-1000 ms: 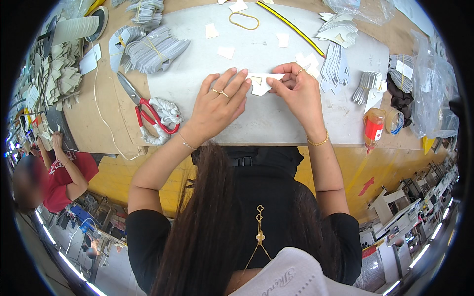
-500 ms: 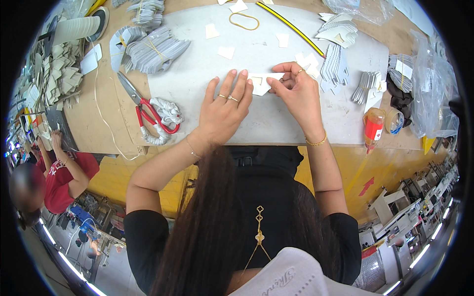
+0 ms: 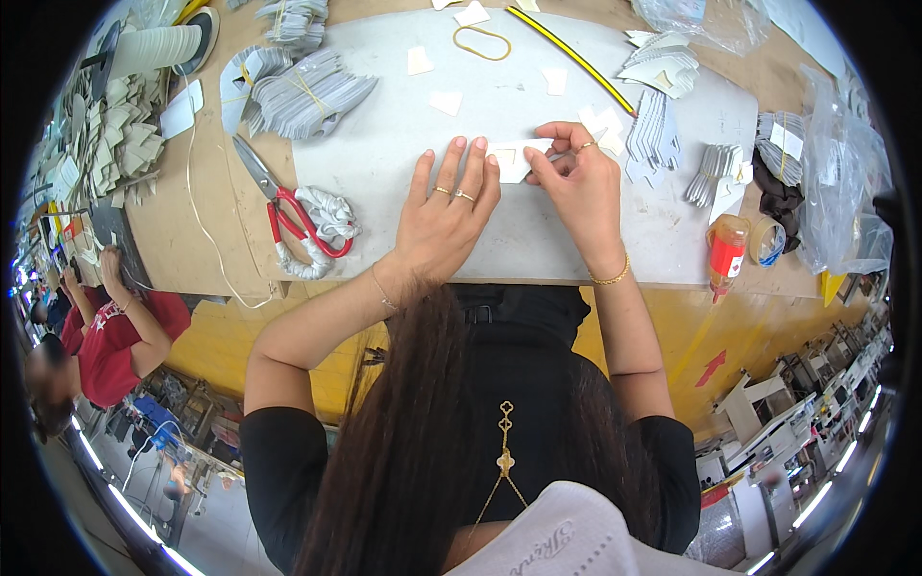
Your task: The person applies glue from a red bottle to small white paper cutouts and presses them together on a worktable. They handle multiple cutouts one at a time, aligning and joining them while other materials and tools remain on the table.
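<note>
A small white cut piece [image 3: 509, 161] with a small outlined opening lies on the grey sheet [image 3: 384, 163] in front of me. My left hand [image 3: 448, 195] lies flat with its fingers stretched, its fingertips against the left side of the piece. On the other side, the thumb and fingers of my right hand [image 3: 579, 182] pinch the piece's right edge. Loose white scraps [image 3: 446, 103] are scattered beyond my hands, and a pale patterned stack [image 3: 653, 134] of cut pieces is just right of my right hand.
Red-handled scissors [image 3: 288, 211] with cloth-wrapped grips and banded grey bundles [image 3: 312, 93] are at left. A yellow-black pencil [image 3: 571, 60] and rubber band [image 3: 482, 42] lie farther back. A red-labelled bottle [image 3: 727, 248] and tape roll [image 3: 766, 240] stand right. A co-worker in red [image 3: 115, 336] works far left.
The view has shifted slightly. My left fingers have spread a little apart, while my right hand keeps its pinch on the white piece.
</note>
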Motion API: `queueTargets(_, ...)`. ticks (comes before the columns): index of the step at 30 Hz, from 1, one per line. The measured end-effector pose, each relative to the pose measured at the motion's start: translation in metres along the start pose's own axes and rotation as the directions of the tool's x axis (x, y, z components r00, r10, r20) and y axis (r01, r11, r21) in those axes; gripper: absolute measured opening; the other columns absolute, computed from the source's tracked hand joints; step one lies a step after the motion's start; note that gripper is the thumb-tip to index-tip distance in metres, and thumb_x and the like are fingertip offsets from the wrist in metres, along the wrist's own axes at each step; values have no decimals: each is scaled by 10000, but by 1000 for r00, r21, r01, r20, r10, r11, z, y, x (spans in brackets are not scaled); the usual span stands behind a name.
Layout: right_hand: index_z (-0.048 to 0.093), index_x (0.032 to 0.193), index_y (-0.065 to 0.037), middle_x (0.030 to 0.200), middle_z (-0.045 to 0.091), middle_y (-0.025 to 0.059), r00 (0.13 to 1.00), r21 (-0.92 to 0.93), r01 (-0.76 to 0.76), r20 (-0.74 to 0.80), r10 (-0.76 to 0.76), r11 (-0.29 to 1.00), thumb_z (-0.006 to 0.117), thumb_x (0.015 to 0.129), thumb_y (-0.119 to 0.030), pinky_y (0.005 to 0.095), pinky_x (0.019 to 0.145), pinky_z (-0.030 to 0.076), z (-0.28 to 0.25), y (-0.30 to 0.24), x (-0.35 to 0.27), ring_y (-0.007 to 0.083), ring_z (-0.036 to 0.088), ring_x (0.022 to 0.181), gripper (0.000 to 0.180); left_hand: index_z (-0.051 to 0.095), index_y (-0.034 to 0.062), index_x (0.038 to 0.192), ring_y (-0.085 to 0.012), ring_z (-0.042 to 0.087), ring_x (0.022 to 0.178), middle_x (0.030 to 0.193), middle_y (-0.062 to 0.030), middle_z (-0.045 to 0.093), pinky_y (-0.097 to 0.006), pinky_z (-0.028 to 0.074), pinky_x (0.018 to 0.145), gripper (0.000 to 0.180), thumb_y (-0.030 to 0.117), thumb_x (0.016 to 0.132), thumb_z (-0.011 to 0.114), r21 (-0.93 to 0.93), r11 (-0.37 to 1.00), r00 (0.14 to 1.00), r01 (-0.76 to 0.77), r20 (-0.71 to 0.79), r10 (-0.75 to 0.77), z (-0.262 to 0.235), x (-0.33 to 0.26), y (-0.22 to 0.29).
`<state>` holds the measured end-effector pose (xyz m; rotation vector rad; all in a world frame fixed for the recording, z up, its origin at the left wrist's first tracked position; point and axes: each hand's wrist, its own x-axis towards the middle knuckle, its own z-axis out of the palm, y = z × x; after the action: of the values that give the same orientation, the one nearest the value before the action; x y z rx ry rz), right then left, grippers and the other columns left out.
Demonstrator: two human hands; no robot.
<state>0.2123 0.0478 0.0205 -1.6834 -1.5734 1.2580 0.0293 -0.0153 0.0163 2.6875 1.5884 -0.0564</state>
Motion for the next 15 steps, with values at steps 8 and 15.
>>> queueTargets(8,645,1051,-2,814,671,80,1000,-6,-2,-11,2,1000,734,858,-88,226,558,509,2,0,0,134,708,638,229,515,93,1355,-285,390,1399,1479,-120,449,-522,309,1115,579,234,813,664,-10,1000,1000,-3,-21,3,2,0,-1)
queueTargets(15,656,1053,-4,810,667,60,999,-31,2,-41,-3,1000,738,861,-88,196,551,492,4,-1,-1,107,705,643,226,556,58,1290,-327,473,1327,1409,-167,513,-522,361,1084,437,196,875,543,-56,998,997,-18,-73,14,-1,2,-2)
